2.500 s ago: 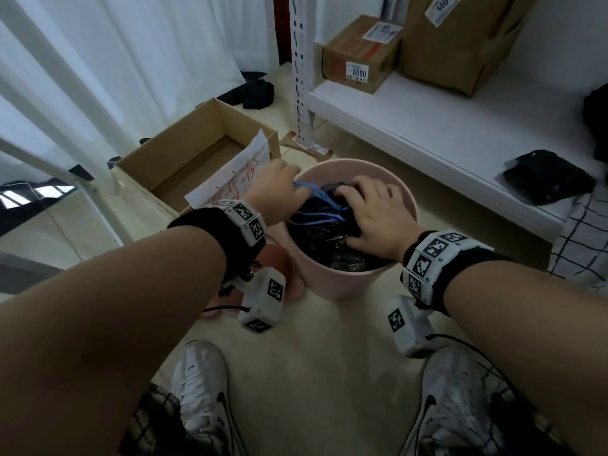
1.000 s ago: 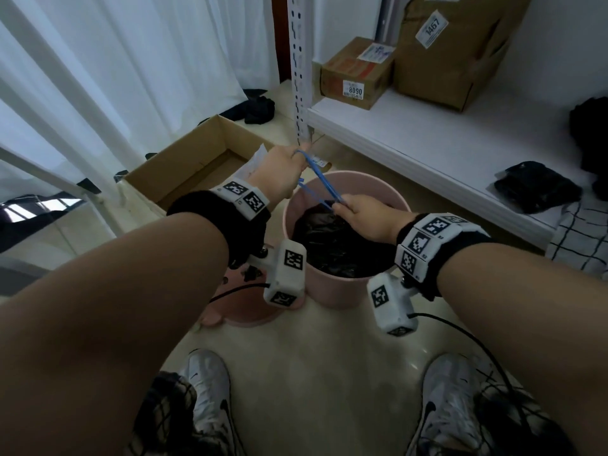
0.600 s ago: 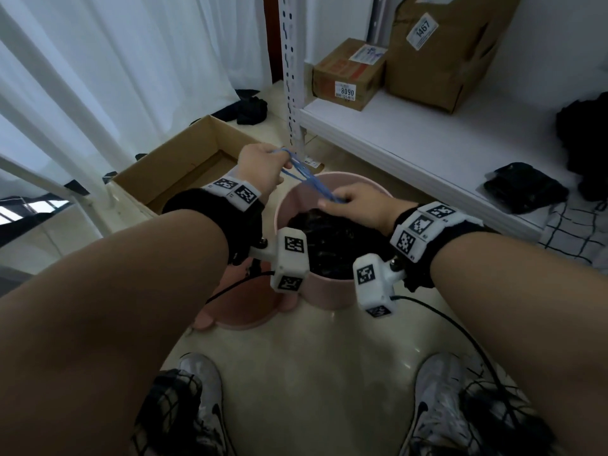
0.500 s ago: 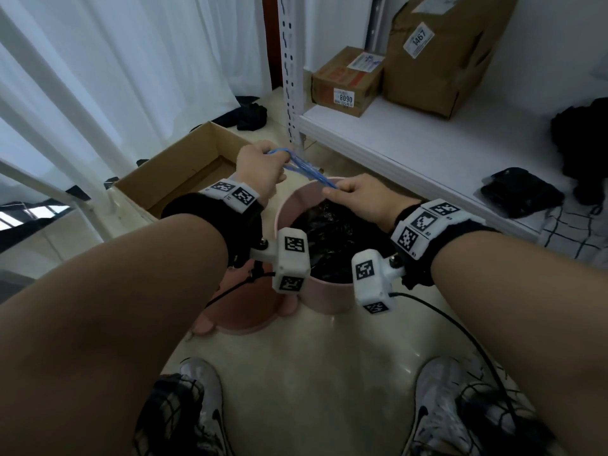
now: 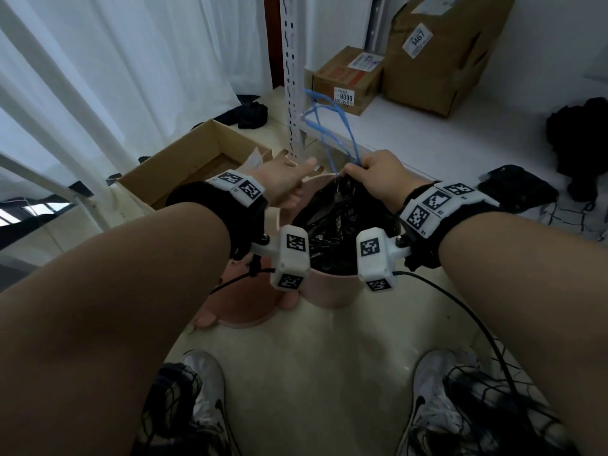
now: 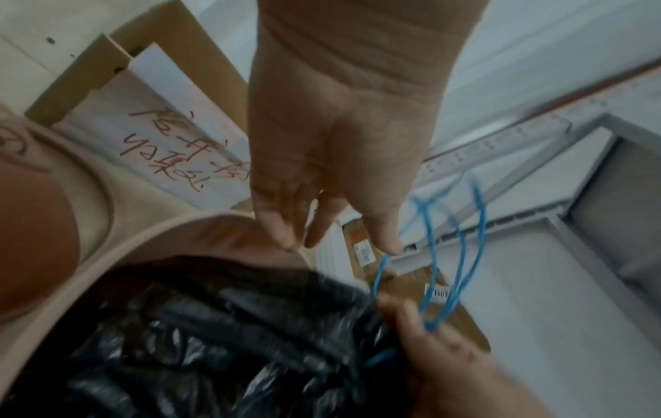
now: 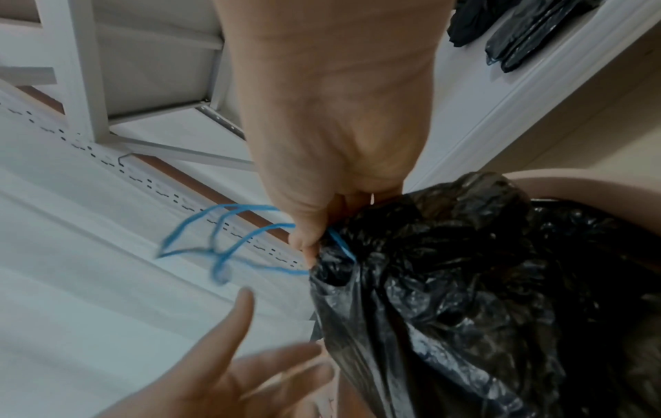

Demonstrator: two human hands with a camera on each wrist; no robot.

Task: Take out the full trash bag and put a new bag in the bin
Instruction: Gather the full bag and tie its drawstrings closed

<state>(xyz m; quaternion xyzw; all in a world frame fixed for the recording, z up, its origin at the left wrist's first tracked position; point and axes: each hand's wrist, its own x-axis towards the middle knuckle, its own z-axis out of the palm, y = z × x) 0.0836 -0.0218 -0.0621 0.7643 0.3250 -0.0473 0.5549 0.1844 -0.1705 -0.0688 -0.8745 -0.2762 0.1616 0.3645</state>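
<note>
A pink bin [image 5: 329, 291] stands on the floor between my feet, lined with a full black trash bag [image 5: 335, 218]. My right hand [image 5: 371, 172] pinches the bag's gathered neck together with the blue drawstring [image 5: 329, 126]. The drawstring loops stick up free above that hand. My left hand [image 5: 286, 182] hovers beside the neck with straight fingers and holds nothing. The left wrist view shows the loops [image 6: 461, 254] just off my left thumb and the bag [image 6: 214, 339] below. In the right wrist view my right hand [image 7: 322, 226] grips the bunched bag [image 7: 483, 282].
The bin's pink lid [image 5: 243, 301] lies on the floor at its left. An open cardboard box [image 5: 184, 166] sits further left. A white shelf [image 5: 427, 133] with its post [image 5: 291, 77] runs behind, carrying two cartons [image 5: 348, 80] and folded black bags [image 5: 516, 189].
My left hand has let go of the drawstring and opened. My right hand has risen with the bag's neck, and the loops now stand free.
</note>
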